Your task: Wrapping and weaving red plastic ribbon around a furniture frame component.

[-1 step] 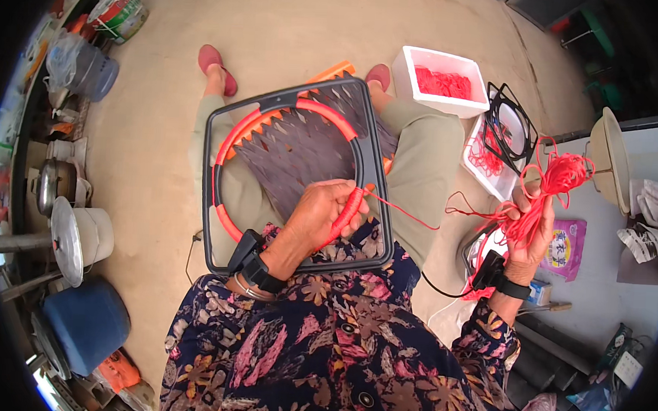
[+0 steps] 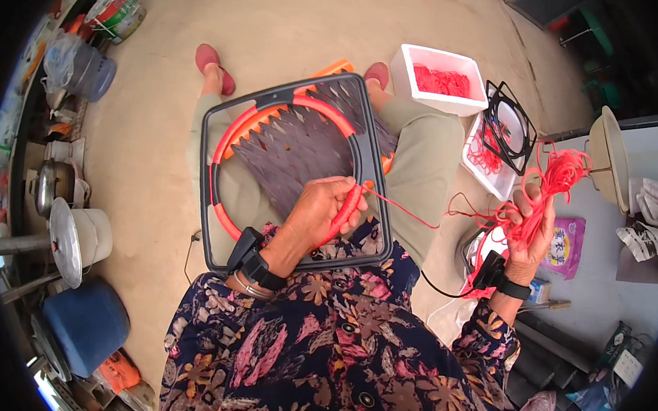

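On my lap lies a black square plastic frame (image 2: 207, 151) with a round ring inside it. Red cord is wound around several stretches of this ring (image 2: 224, 218). My left hand (image 2: 323, 211) grips the ring's near right part, with thumb and fingers closed around the red winding. From that spot a loose red strand (image 2: 403, 212) runs to the right. Off to the right, my right hand (image 2: 530, 235) is raised and closed around a looped bundle of red cord (image 2: 561, 173). Some of its loops hang beside the wrist.
Beneath the frame is a dark slatted piece with orange edges (image 2: 294, 151). Two white foam boxes (image 2: 453, 104) of red cord stand at the far right, a black frame (image 2: 508, 129) resting on the nearer one. Left are a lidded pot (image 2: 93, 238) and a blue container (image 2: 88, 323).
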Demonstrator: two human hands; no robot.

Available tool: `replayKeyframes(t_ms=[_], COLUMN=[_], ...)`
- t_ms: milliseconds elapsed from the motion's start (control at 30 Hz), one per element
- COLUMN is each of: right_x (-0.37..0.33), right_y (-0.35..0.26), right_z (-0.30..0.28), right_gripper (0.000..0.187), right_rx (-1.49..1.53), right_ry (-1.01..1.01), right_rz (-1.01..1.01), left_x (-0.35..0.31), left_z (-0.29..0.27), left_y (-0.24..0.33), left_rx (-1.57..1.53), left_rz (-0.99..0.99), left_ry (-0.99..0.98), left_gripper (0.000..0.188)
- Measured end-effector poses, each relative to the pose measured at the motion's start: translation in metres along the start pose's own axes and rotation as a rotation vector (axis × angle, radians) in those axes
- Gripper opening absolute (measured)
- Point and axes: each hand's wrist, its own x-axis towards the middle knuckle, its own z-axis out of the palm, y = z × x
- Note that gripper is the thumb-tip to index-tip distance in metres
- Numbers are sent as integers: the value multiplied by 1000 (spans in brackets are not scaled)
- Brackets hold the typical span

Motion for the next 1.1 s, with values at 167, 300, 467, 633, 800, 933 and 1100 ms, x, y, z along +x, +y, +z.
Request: replayKeyframes(t_ms=[167, 300, 467, 633, 800, 933, 1100], right_x=[-11, -15, 7, 49, 82, 99, 113], right_y=[-16, -10, 12, 55, 91, 114, 130], right_z=[-9, 12, 54, 110, 126, 136, 123], right_gripper=[21, 34, 50, 43, 33, 31, 21], right_rx=[-112, -480, -951, -1032, -1211, -1179, -1312], right_ry=[70, 187, 102, -91, -311, -408, -634], right_rz=[-18, -12, -73, 28, -20, -72, -41], left_x=[15, 14, 10, 4, 4, 1, -8], left_z=[-15, -12, -8, -3, -2, -4, 2], left_y=[-9, -8, -15, -21, -26, -23, -24], left_rx=[80, 99, 185, 101, 126, 130, 275], left_rz=[18, 31, 26, 28, 63, 70, 103], left_ry=[64, 80, 75, 71, 130, 162, 183], left_gripper=[25, 23, 17, 14, 18, 17, 18])
